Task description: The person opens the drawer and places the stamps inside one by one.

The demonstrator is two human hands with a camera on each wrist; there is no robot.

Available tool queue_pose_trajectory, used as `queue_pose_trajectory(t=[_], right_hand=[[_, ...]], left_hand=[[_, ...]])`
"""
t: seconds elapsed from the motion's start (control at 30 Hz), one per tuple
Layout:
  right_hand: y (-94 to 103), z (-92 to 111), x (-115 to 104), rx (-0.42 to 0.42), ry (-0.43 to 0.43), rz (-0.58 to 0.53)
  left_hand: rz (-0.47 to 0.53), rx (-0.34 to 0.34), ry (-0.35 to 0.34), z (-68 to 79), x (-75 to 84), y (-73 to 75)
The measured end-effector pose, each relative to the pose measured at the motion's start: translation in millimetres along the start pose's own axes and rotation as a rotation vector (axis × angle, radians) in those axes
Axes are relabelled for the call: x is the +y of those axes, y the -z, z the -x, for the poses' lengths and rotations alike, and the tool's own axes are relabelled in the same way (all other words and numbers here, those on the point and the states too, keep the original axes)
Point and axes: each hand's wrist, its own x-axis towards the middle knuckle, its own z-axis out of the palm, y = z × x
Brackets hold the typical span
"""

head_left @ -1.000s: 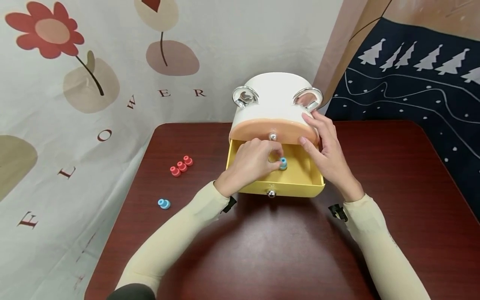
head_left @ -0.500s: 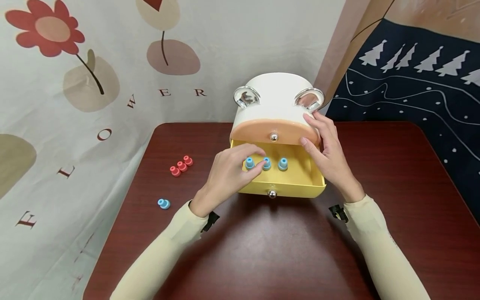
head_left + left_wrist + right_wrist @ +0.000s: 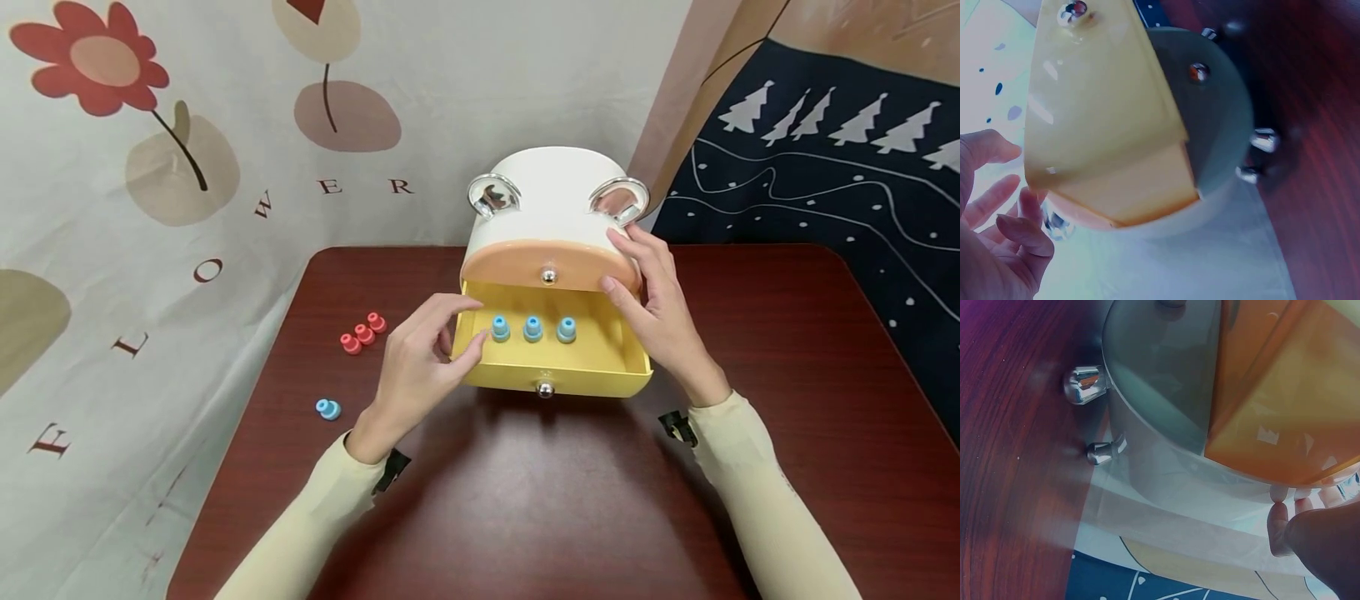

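Observation:
In the head view a white mini drawer chest [image 3: 557, 192] with silver ears has its yellow drawer [image 3: 555, 382] pulled out. Three small light-blue stepped plastic pegs [image 3: 532, 330] stand in a row inside. My left hand [image 3: 420, 358] is at the drawer's left edge, thumb and forefinger apart, holding nothing. The left wrist view shows these spread fingers beside the yellow drawer front [image 3: 1097, 94]. My right hand [image 3: 656, 308] rests against the chest's right side, its thumb by the peach upper drawer [image 3: 510, 265]. In the right wrist view its fingertips [image 3: 1279, 492] touch the chest.
Left of the chest, three red pegs [image 3: 363, 333] stand in a slanted row on the dark red table [image 3: 570, 517]. One blue peg [image 3: 327, 409] lies nearer. A printed cloth [image 3: 450, 100] hangs behind, a navy one [image 3: 825, 183] at right.
My left hand has let go of the rightmost blue peg and drawn back leftward out of the drawer, uncovering all three. My right hand has stayed in place.

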Motion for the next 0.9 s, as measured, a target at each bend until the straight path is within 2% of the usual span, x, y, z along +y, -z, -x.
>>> queue_pose_trajectory(t=[0.17,0.33,0.43,0.67,0.9], right_hand=[[1.4,0.9,1.0,0.003,-0.003,-0.005],[0.1,0.3,1.4,0.001,0.004,-0.014],[-0.3,0.3,0.8,-0.004,0.005,-0.011],[2.2,-0.5,-1.0,0.006,-0.018,-0.011],[-0.3,-0.7,0.0,-0.005,-0.020,-0.014]], left_hand=[[0.021,0.018,0.024,9.0,-6.0,8.2],[-0.001,0.042,0.060,21.5,-13.8,16.3],[-0.053,0.037,0.096,31.9,-19.5,23.2],[-0.183,-0.039,0.177,55.6,-30.2,38.1],[-0.260,-0.009,0.205,85.2,-43.9,54.7]])
